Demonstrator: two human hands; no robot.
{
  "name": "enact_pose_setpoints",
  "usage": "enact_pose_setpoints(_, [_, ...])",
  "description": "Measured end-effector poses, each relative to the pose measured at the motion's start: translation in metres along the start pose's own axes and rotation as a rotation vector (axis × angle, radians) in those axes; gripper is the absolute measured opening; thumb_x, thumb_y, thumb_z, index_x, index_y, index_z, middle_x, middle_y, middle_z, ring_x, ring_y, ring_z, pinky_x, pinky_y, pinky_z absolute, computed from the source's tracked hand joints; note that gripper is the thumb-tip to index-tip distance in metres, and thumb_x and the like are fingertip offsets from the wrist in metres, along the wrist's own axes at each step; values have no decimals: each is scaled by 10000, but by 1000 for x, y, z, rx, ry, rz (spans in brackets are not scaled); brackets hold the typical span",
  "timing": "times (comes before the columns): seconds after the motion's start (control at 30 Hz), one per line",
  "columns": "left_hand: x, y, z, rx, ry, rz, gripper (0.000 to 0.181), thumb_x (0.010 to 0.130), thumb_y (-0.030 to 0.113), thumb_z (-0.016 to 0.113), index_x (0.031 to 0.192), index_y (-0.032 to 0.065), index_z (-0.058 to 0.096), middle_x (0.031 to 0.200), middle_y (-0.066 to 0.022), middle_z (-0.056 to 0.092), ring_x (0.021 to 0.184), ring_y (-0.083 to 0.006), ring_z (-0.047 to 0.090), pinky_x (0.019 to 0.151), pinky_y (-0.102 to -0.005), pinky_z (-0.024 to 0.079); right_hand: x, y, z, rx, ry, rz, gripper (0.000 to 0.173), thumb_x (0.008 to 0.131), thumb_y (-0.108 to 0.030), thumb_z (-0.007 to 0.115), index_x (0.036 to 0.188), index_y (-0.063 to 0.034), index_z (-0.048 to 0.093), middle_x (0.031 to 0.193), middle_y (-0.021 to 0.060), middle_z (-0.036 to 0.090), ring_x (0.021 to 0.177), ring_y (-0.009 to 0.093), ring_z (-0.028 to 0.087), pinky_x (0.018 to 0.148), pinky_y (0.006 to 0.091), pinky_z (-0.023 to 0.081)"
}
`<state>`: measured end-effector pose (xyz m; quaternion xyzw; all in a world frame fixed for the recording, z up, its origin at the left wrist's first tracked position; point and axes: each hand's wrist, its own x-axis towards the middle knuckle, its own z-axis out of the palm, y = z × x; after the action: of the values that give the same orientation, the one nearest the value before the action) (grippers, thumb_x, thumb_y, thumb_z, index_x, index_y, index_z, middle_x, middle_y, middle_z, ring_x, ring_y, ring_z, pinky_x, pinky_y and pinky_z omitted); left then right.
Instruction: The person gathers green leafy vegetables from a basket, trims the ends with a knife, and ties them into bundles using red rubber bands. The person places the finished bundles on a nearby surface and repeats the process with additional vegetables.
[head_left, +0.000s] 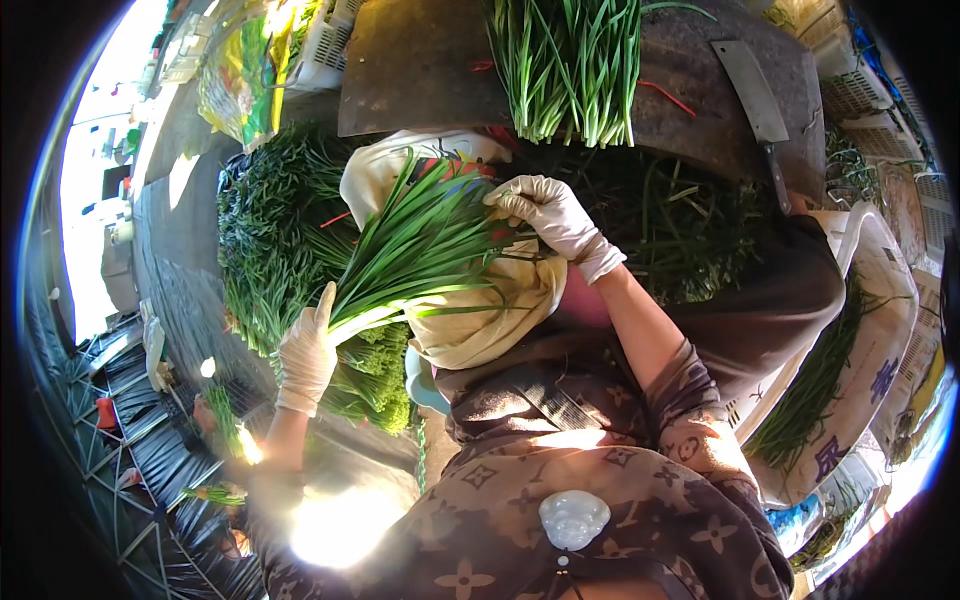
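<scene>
My left hand (306, 360), in a pale glove, grips a bunch of long green leaves (420, 247), likely garlic chives, near its pale stem ends. The leaves fan out over a cream cloth (495, 322) on my lap. My right hand (544, 217), also gloved, is at the leaf side of the bunch with thumb and fingertips pinched together; whether a leaf is between them I cannot tell. Beyond my hands, a larger bunch of chives (570, 75) lies on a dark board (427, 67). A cleaver (754, 94) rests at the board's right side.
Piled greens (277, 225) and tied bunches (375, 375) lie at the left. Loose leaves (675, 225) sit under the board. A white sack (874, 375) holding greens stands at the right, near plastic crates (862, 90). Red ties (667, 97) lie on the board.
</scene>
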<state>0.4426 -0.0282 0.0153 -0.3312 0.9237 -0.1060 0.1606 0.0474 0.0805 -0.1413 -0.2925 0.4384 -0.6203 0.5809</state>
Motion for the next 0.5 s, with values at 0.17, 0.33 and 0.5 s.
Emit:
enact_pose_setpoints(0.17, [-1, -5, 9, 22, -7, -4, 859, 830, 64, 683, 1611, 216, 358, 850, -65, 554, 718, -280, 608, 651, -418, 527, 1, 21, -42, -951, 385, -84, 182, 951, -187, 688, 1084, -75, 741, 988, 120, 740, 920, 262, 712, 814, 349, 554])
enact_pose_setpoints(0.33, [-1, -5, 17, -20, 36, 21, 848, 839, 80, 684, 1611, 212, 359, 870, -69, 568, 721, -281, 614, 669, -415, 527, 30, 10, 3, -15, 81, 122, 278, 990, -233, 683, 1112, 11, 741, 1029, 61, 748, 966, 157, 683, 908, 295, 525])
enact_pose_setpoints(0.5, [1, 0, 16, -40, 12, -11, 841, 833, 94, 708, 1598, 203, 376, 870, -69, 562, 735, -279, 621, 684, -412, 535, 20, -1, -33, -705, 609, -244, 204, 951, -276, 699, 947, -83, 765, 942, 191, 718, 897, 350, 689, 789, 380, 550])
